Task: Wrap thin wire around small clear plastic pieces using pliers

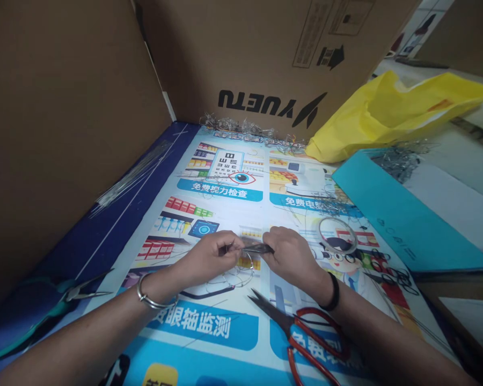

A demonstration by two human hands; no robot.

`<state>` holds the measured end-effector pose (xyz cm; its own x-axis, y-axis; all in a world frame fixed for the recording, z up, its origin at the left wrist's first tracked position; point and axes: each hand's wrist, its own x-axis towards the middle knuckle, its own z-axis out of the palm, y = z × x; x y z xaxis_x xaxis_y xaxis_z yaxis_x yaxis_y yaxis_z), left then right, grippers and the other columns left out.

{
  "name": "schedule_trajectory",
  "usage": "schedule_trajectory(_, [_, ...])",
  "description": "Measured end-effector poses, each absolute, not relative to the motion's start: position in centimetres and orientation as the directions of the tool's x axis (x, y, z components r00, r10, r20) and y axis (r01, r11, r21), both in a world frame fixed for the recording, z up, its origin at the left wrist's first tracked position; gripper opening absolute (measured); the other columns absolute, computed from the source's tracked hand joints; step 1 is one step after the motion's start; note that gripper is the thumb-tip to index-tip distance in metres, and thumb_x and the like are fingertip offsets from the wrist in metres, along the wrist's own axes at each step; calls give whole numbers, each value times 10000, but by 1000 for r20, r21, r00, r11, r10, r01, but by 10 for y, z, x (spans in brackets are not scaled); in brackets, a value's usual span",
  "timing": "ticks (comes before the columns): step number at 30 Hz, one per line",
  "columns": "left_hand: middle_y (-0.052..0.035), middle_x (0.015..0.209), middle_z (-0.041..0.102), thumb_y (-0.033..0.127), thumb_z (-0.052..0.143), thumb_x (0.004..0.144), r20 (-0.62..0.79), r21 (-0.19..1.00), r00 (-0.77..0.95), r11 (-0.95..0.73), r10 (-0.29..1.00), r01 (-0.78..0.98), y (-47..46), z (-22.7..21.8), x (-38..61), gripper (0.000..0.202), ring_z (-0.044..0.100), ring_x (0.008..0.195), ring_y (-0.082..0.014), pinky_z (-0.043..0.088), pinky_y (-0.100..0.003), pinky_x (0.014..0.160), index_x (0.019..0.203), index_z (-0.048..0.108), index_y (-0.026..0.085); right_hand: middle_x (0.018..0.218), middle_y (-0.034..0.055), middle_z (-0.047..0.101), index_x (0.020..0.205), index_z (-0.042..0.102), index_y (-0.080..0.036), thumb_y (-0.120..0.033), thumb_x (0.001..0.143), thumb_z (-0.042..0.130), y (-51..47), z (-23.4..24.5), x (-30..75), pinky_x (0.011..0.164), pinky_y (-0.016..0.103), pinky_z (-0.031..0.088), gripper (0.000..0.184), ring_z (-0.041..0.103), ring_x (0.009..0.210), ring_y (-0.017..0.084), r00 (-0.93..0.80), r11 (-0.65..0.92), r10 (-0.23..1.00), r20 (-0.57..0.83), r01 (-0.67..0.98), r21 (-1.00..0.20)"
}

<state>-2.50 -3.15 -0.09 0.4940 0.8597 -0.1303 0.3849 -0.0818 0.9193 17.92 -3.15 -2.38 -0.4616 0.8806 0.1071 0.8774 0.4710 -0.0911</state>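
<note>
Left hand, pinch grip, beyond and left of the scissors. Right hand, fist grip, directly beyond them. Forearms, two, bare, converging.

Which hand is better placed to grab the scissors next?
Probably the right hand: the red-handled scissors have their handles closer to it than to the left hand, though the right holds a dark tool.

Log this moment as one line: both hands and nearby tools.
left hand: pinching wire | right hand: gripping dark tool, tip toward left hand | red-handled scissors: on poster | teal-handled pliers: jaws apart, at left
</note>
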Motion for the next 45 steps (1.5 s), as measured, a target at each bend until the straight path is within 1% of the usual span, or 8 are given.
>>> schedule_trajectory(4, [26,689,525,99,468,701,-104,913,499,-117,860,392,-31,-3,-25,126,462,636,-99,357,-213,588,730,572,165,674,19,527,672,542,-186,-201,750,499,-31,-23,179,605,277,247,91,447,662,146,-461,468,882,93,879,-85])
schedule_trajectory(11, [29,669,510,84,456,694,-117,896,506,-128,855,425,-30,-3,-26,126,453,620,-98,350,-214,582,710,553,162,703,18,526,699,534,-187,-215,752,509,-30,-22,181,631,277,246,65,445,699,152,-477,481,876,64,873,-77])
schedule_trajectory(15, [26,669,514,76,452,690,-100,880,507,-162,856,447,-30,-5,-26,129,463,622,-101,353,-216,584,699,548,161,726,24,531,719,536,-185,-232,764,515,-30,-21,181,642,278,250,68,444,721,160,-487,489,872,48,870,-67])
schedule_trajectory(19, [22,670,528,62,447,678,-59,847,505,-224,861,481,-30,-5,-24,143,478,632,-106,357,-218,595,677,550,161,769,47,549,747,548,-179,-253,770,530,-31,-19,179,674,298,254,80,461,763,185,-492,493,869,50,870,2])
schedule_trajectory(23, [21,661,531,58,439,677,-48,825,502,-249,864,507,-31,-4,-23,147,485,626,-107,357,-217,587,655,541,162,794,69,560,772,560,-174,-277,767,545,-32,-18,179,681,318,252,104,474,788,214,-497,492,866,62,867,72])
schedule_trajectory(29, [22,658,535,52,443,665,-25,801,512,-290,858,524,-30,-6,-23,140,490,623,-107,354,-216,582,647,525,165,784,76,559,769,561,-178,-291,784,520,-32,-16,179,660,330,238,120,480,772,228,-504,496,861,64,861,115])
schedule_trajectory(37, [21,652,522,51,432,661,2,781,534,-335,846,528,-31,-10,-25,151,473,609,-105,348,-218,574,668,535,162,777,72,563,764,560,-179,-285,777,512,-31,-14,180,644,326,227,118,484,753,219,-518,512,855,35,852,109])
schedule_trajectory(45, [24,641,511,48,431,655,-2,812,523,-304,852,498,-30,-7,-23,146,473,616,-108,347,-223,583,640,515,166,753,58,558,741,558,-182,-280,767,518,-31,-22,180,655,311,233,109,479,738,195,-506,504,862,45,862,52])
